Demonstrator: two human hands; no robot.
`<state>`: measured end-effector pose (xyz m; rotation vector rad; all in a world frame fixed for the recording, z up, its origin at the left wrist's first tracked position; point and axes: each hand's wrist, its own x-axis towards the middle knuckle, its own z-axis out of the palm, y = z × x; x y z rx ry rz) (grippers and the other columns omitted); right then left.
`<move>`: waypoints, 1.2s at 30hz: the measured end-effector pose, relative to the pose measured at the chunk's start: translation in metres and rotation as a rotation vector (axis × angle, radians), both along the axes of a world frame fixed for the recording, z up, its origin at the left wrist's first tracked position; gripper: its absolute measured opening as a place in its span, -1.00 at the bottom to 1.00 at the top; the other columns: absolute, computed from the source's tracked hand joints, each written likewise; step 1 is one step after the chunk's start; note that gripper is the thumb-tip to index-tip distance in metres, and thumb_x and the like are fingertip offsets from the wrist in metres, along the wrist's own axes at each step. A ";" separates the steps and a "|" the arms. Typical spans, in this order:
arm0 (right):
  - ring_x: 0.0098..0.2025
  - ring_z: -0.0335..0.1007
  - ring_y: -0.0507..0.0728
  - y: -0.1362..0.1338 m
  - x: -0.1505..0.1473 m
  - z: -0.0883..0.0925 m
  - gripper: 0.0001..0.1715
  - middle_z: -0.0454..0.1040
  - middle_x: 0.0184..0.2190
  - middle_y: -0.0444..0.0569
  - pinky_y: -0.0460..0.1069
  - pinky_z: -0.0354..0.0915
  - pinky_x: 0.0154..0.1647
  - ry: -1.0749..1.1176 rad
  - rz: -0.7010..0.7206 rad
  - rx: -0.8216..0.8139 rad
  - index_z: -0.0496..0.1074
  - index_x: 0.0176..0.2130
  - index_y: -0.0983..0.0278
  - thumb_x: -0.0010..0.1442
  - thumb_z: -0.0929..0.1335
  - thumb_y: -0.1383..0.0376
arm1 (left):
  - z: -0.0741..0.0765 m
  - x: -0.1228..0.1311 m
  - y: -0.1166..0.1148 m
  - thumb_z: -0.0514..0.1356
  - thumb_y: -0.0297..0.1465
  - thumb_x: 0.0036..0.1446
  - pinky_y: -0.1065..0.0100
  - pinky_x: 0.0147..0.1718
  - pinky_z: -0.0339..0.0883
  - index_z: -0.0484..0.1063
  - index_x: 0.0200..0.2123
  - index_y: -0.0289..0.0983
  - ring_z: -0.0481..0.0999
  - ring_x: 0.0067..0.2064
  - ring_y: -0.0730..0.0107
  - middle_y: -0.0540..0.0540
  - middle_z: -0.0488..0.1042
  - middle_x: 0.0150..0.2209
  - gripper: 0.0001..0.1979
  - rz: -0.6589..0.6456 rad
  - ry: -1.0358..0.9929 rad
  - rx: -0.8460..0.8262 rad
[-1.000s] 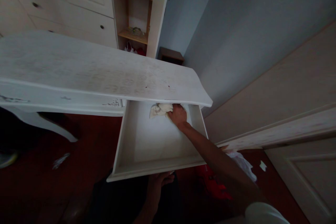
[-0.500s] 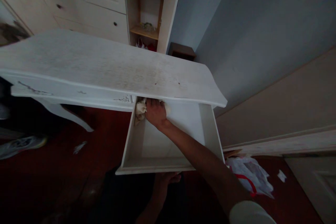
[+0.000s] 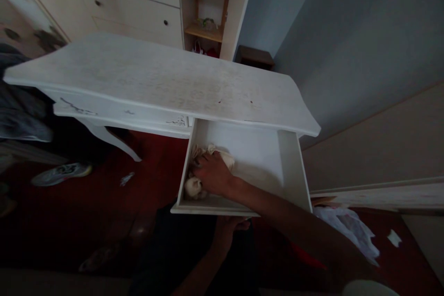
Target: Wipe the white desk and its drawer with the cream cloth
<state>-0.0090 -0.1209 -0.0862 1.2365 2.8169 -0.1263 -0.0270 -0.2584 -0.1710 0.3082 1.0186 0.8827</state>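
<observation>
A white drawer [image 3: 291, 162] is pulled out from the right side of a white table [image 3: 166, 71]. Inside it, my right hand [image 3: 211, 171] is closed around a cream cloth [image 3: 193, 187], pressing it at the front left by the side wall. Folds of the cloth stick out around the fingers. Below the drawer's front panel is my left hand [image 3: 229, 227], its fingers bent against the lower edge; the panel hides part of them.
Behind the table stands a cream cabinet [image 3: 138, 21] with an open shelf section. A plastic bag [image 3: 350, 229] lies on the red floor at right, near the wall. At left are a shoe [image 3: 61, 174] and a scrap [image 3: 126, 179] on the floor.
My right hand has drawn the cloth from the drawer's back left corner toward its front left. My left hand stays under the front panel. The view has shifted slightly.
</observation>
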 end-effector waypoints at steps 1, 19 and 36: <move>0.03 0.29 0.30 -0.005 0.001 0.000 -0.73 0.48 -0.05 0.11 0.28 0.16 0.04 -0.002 0.043 -0.019 0.51 -0.08 0.20 0.29 0.27 0.29 | 0.000 0.000 0.000 0.41 -0.28 -0.34 0.20 -0.39 0.49 0.52 -0.55 -0.34 0.57 -0.47 0.20 -0.13 0.58 -0.52 -0.73 0.000 0.003 -0.005; 0.21 0.28 0.26 -0.016 0.120 0.004 -0.71 0.54 0.06 -0.10 0.23 0.00 0.16 -0.013 0.302 -0.299 0.60 -0.20 0.10 0.21 0.36 0.44 | -0.007 0.003 0.001 0.44 -0.28 -0.43 0.23 -0.44 0.46 0.53 -0.51 -0.38 0.55 -0.51 0.22 -0.15 0.57 -0.55 -0.64 -0.012 -0.018 -0.063; 0.25 0.24 0.23 -0.034 0.222 0.012 -0.78 0.61 -0.10 -0.05 0.23 0.01 0.24 -0.142 0.208 -0.326 0.60 -0.29 0.14 0.17 0.39 0.44 | -0.006 -0.003 0.005 0.46 -0.28 -0.41 0.13 -0.37 0.52 0.56 -0.53 -0.36 0.58 -0.46 0.15 -0.16 0.59 -0.52 -0.68 -0.044 -0.002 -0.039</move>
